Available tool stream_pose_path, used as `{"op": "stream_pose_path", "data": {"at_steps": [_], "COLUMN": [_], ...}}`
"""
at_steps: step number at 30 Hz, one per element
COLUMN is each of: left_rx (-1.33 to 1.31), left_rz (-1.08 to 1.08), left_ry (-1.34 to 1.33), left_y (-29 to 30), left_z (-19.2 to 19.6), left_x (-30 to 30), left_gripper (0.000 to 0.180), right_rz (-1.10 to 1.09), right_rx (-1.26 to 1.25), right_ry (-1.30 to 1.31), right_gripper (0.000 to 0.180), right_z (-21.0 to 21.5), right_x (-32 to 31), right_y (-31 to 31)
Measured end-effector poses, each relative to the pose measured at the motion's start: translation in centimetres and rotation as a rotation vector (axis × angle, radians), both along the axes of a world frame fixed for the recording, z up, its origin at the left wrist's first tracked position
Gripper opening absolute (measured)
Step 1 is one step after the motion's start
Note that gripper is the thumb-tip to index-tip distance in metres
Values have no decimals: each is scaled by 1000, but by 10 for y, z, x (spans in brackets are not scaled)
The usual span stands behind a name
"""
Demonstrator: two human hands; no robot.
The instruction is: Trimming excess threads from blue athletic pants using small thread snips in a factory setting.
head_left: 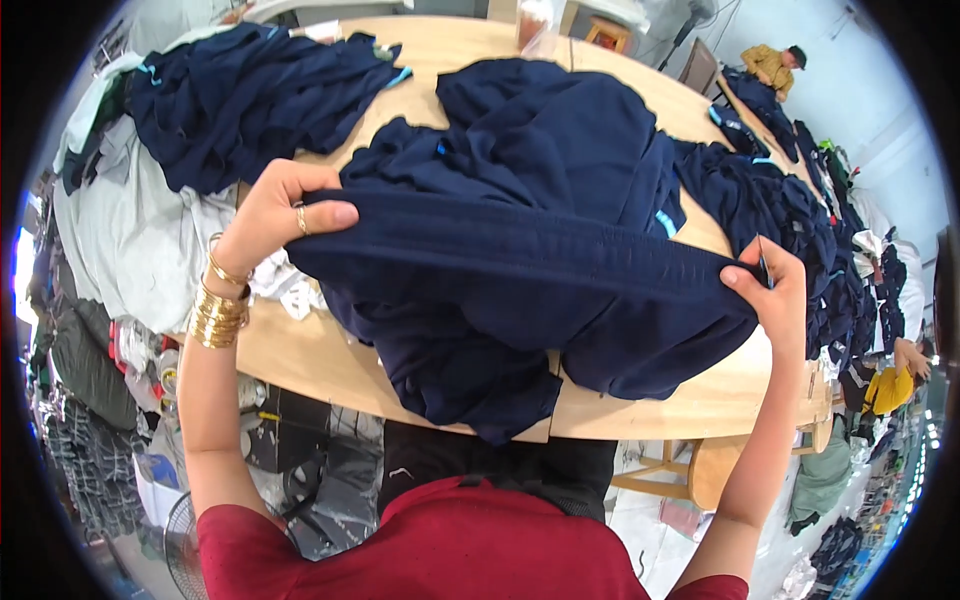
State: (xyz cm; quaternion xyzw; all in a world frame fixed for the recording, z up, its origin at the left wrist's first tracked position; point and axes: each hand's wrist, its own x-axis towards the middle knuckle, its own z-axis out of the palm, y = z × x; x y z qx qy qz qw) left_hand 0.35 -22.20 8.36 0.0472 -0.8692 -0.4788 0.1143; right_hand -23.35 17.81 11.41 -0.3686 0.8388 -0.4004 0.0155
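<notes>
A pair of navy trousers (470,290) is stretched by its wide elastic waistband between my two hands, above the table's near edge. My left hand (285,215) pinches the band's left end between thumb and fingers. At the right end, my right hand (772,285) grips the band the same way. A thin, shiny object shows at the right fingers, too small to make out. The fabric below the band hangs in folds onto the table. Just behind it lies a heap of navy garments (560,130) with small light-blue tabs.
The pale wooden table (290,345) curves around me. Another navy pile (260,100) lies at far left above light grey cloth (130,240); more navy garments (760,200) lie at right. A drink cup (534,25) stands at the back. A wooden stool (715,470) is below right. Another person (770,70) works at far right.
</notes>
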Motion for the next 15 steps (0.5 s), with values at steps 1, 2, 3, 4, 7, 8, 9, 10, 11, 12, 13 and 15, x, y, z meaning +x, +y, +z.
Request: {"op": "stream_pose_path", "data": {"at_steps": [1, 2, 3, 4, 7, 8, 9, 10, 11, 12, 13, 15], "left_rx": [-10, -22, -35, -51, -134, -152, -170, -185, -193, -226, -257, -289], "left_rz": [24, 22, 24, 19, -11, -14, -19, -8, -11, -10, -9, 8], "left_ry": [0, 31, 61, 85, 91, 130, 166, 181, 195, 205, 214, 223], "left_y": [-4, -9, -16, -20, -24, -24, -24, -25, -25, -23, -21, -17], "left_z": [13, 19, 26, 36, 66, 73, 78, 83, 88, 93, 98, 106], "left_x": [-4, -7, -9, -11, -15, -18, -21, -24, -24, -24, -24, -21], "left_gripper": [33, 36, 39, 39, 35, 35, 36, 37, 37, 38, 40, 42], "right_rz": [5, 23, 56, 40, 26, 32, 6, 0, -7, -9, -35, -68], "right_rx": [-5, -3, -13, 29, 37, 20, 21, 19, 18, 12, 11, 8], "right_ry": [10, 42, 105, 125, 221, 276, 364, 384, 403, 415, 413, 417], "right_gripper": [32, 36, 38, 38, 39, 40, 40, 41, 41, 41, 42, 43], "right_z": [11, 19, 28, 39, 67, 75, 81, 86, 90, 94, 98, 104], "right_x": [-5, -12, -14, -12, -12, -13, -15, -17, -18, -17, -15, -9], "right_y": [-1, 0, -3, -5, -8, -8, -7, -6, -4, -3, -3, -1]}}
